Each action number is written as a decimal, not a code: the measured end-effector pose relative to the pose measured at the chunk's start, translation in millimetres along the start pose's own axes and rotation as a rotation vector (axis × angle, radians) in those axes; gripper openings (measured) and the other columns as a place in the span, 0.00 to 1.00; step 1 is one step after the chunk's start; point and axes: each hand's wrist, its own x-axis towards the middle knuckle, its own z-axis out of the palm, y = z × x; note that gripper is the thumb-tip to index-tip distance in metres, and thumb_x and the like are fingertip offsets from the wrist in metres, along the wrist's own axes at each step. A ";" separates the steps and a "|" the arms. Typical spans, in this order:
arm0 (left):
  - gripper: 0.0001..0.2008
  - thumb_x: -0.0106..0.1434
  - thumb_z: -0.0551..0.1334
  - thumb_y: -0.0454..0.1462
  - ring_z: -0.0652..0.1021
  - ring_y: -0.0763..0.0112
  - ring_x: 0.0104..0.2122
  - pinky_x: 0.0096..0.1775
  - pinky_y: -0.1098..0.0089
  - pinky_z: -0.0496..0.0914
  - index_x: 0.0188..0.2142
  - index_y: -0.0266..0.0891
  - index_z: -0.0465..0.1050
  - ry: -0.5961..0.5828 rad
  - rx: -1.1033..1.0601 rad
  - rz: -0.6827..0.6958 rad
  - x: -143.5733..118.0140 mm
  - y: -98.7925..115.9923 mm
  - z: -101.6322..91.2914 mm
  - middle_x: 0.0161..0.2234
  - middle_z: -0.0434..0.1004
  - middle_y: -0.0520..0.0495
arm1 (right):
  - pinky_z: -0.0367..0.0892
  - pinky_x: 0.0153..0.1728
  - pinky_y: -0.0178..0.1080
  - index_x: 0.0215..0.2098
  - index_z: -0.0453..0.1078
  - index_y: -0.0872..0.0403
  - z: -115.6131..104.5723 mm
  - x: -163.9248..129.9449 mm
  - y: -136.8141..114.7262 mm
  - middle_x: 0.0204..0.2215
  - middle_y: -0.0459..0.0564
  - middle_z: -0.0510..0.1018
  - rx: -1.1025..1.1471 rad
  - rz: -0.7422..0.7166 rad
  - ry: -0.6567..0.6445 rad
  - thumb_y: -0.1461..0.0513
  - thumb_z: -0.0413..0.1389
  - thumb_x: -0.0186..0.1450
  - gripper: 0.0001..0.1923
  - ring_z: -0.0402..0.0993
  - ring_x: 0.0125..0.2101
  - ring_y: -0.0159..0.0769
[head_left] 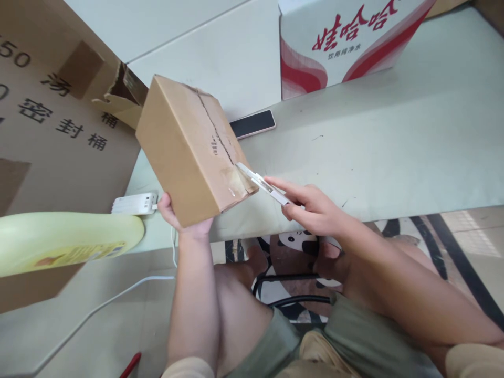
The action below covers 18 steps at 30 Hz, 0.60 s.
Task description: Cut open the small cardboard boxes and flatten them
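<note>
My left hand (192, 229) clamps the near end of the cardboard box (177, 152), left of the phone (258, 123); my right hand (313, 207) grips the cutter (268, 187), near side of phone.

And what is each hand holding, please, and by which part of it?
The left hand holds the box from below, at its near end. The right hand holds the knife by its handle.

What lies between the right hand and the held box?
The cutter, in the head view: the right hand grips one end, and the blade end points at the held box's seam.
</note>
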 end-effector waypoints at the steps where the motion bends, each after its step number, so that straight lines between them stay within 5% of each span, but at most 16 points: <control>1: 0.21 0.55 0.67 0.53 0.70 0.48 0.63 0.59 0.52 0.69 0.44 0.47 0.78 -0.007 -0.011 -0.002 0.1 -0.1 -0.5 0.53 0.80 0.48 | 0.57 0.24 0.32 0.70 0.61 0.56 -0.1 -0.1 0.1 0.18 0.36 0.60 -0.001 -0.002 -0.002 0.67 0.46 0.62 0.36 0.55 0.19 0.26; 18: 0.20 0.57 0.64 0.54 0.73 0.49 0.60 0.57 0.54 0.72 0.42 0.46 0.79 0.018 -0.023 -0.024 2.1 -3.2 -6.8 0.52 0.81 0.47 | 0.55 0.24 0.32 0.71 0.59 0.54 4.4 -2.3 2.1 0.18 0.36 0.58 0.007 -0.028 -0.042 0.67 0.46 0.64 0.36 0.51 0.19 0.26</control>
